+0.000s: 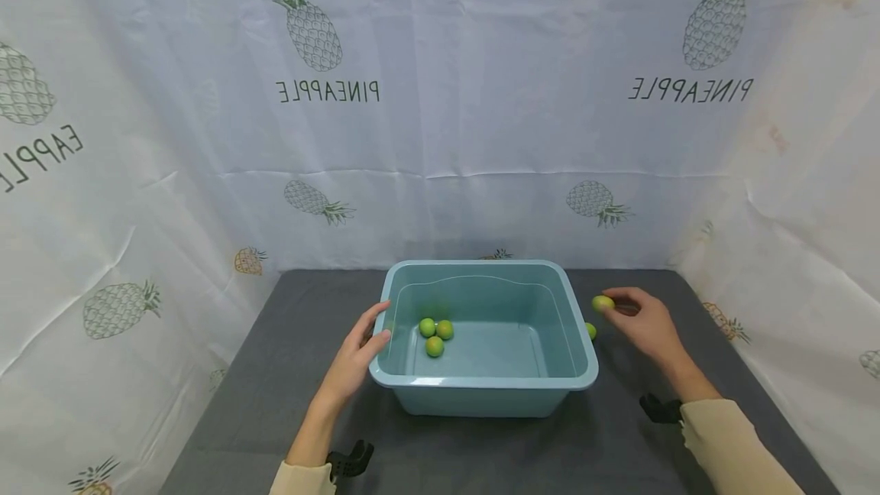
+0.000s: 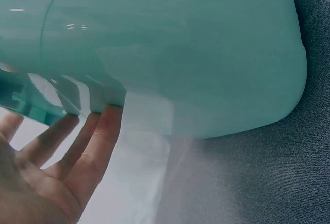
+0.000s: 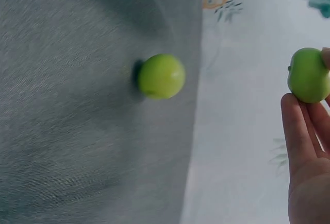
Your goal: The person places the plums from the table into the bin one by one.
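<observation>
A light blue-green plastic basin [image 1: 481, 383] stands on the dark table, and three limes [image 1: 435, 347] lie together on the left of its floor. My left hand [image 1: 349, 365] rests at the basin's left rim; in the left wrist view its fairly straight fingers [image 2: 95, 157] touch the basin's outer wall [image 2: 206, 54]. Right of the basin, my right hand [image 1: 645, 327] pinches a lime [image 1: 603, 303] between thumb and fingers, raised above the table. Another lime [image 1: 590, 331] lies on the table by the basin's right side, partly hidden behind its rim in the head view.
The dark grey tabletop [image 1: 275, 403] extends around the basin. White cloth [image 1: 447, 128] printed with pineapples hangs behind and along both sides of the table. A black strap [image 1: 351, 461] is on the left wrist and another black strap [image 1: 660, 409] on the right.
</observation>
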The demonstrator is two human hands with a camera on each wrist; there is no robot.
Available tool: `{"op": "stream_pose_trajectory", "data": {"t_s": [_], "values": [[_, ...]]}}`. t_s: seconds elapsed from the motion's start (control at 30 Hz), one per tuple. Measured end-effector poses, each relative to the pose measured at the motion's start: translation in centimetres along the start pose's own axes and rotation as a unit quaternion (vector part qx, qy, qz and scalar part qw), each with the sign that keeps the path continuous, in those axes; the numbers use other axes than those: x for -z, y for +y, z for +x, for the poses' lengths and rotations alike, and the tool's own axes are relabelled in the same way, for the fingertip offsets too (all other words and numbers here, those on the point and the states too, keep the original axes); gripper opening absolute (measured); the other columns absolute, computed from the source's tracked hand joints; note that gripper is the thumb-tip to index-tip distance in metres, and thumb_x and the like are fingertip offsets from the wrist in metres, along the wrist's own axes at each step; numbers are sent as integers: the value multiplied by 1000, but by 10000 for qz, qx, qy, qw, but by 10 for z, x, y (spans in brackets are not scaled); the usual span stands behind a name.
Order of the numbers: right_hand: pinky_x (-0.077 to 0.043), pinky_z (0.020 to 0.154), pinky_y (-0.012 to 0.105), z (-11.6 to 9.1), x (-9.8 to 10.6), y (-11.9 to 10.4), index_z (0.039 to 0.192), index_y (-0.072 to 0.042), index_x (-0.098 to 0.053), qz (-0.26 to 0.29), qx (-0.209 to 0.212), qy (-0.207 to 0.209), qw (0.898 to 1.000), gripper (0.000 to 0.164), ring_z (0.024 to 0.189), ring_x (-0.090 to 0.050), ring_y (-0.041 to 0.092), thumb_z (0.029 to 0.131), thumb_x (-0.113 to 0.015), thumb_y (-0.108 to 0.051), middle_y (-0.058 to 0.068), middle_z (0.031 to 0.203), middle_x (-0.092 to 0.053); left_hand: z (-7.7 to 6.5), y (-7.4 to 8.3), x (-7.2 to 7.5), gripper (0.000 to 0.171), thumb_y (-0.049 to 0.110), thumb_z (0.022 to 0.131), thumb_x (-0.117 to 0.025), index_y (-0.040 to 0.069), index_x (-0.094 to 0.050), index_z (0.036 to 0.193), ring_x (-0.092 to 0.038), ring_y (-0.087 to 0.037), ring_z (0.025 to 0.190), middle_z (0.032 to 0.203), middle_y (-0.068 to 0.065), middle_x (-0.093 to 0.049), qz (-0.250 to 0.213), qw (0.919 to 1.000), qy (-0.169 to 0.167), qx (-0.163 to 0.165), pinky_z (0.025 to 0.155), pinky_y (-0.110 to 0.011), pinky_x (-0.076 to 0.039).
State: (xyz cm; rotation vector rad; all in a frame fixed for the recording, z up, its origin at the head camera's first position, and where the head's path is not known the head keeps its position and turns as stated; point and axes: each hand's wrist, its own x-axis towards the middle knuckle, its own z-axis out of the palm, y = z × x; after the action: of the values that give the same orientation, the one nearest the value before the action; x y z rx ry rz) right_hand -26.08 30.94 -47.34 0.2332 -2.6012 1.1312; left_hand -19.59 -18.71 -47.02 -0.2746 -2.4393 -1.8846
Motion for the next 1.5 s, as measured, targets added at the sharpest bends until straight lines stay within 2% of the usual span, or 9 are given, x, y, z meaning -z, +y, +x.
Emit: {"op": "stream_pose_trajectory", "data": {"t_s": [0.07, 0.13, 0.3, 0.37, 0.57, 0.8, 1.03, 1.23, 1.5], "values": [[-50, 81, 16, 0, 2, -7, 125, 1, -66, 11, 121, 51, 9999, 40, 106, -64, 36, 97, -73, -27, 20, 118, -65, 0, 0, 0, 50, 28, 106, -54, 22, -41, 154, -47, -37, 135, 160, -17, -36, 8, 10000, -6, -21, 104, -57, -39], [-46, 80, 9, 0, 4, -14, 124, 0, -66, 61, 239, 90, 9997, 38, 104, -65, 26, 96, -74, -25, 19, 117, -66, 0, 1, 0, 50, 28, 106, -54, 22, -41, 154, -47, -37, 135, 160, -17, -36, 20, 10000, -13, -31, 104, -57, -39], [-45, 80, 8, 0, 10, -32, 125, -2, -67, 287, 489, 75, 9984, 36, 97, -57, -7, 95, -74, -22, 17, 118, -65, 1, 2, 0, 50, 29, 106, -54, 22, -41, 154, -47, -37, 135, 160, -16, -36, 38, 10000, -6, -11, 104, -57, -39], [-45, 81, 8, 1, 12, -38, 125, -2, -66, 364, 557, 50, 9978, 36, 97, -55, -13, 96, -74, -21, 16, 118, -65, 1, 3, 0, 50, 29, 106, -54, 22, -41, 154, -47, -37, 135, 160, -16, -35, 38, 10000, -6, -6, 104, -57, -39], [-49, 84, 12, 2, 19, -60, 122, -4, -67, 317, 615, -38, 9976, 34, 98, -59, -8, 94, -75, -22, 14, 118, -65, 1, 3, 0, 50, 29, 106, -54, 23, -41, 154, -47, -36, 134, 160, -16, -36, 35, 10000, -34, -29, 104, -57, -39], [-47, 85, 12, 1, 26, -82, 124, -5, -67, 490, 864, -256, 9947, 34, 99, -59, -7, 94, -75, -18, 14, 118, -66, 1, 2, -1, 50, 28, 108, -51, 23, -38, 156, -31, -37, 148, 164, -14, -27, -23, 9997, -138, -184, 110, -62, -30], [-48, 86, 13, 1, 28, -96, 126, -3, -66, 785, 1043, -527, 9900, 34, 100, -59, -8, 94, -74, -11, 14, 118, -65, 2, 1, -2, 50, 29, 107, -52, 23, -39, 155, -40, -37, 143, 162, -14, -31, -1, 9999, -119, -104, 107, -60, -35], [-50, 85, 15, 4, 33, -115, 126, -4, -66, 880, 873, -750, 9895, 34, 101, -62, -5, 96, -73, -16, 13, 120, -66, 0, 1, -2, 51, 30, 107, -53, 24, -39, 155, -44, -37, 139, 161, -15, -33, -25, 9999, -124, -62, 104, -57, -38], [-55, 84, 26, 17, 24, -143, 123, -6, -66, 1115, 850, -1180, 9831, 32, 103, -68, 11, 95, -74, -19, 11, 120, -65, -2, 0, -1, 50, 29, 107, -52, 23, -38, 155, -45, -36, 138, 161, -16, -34, -20, 9999, -102, -55, 102, -54, -40]]}}
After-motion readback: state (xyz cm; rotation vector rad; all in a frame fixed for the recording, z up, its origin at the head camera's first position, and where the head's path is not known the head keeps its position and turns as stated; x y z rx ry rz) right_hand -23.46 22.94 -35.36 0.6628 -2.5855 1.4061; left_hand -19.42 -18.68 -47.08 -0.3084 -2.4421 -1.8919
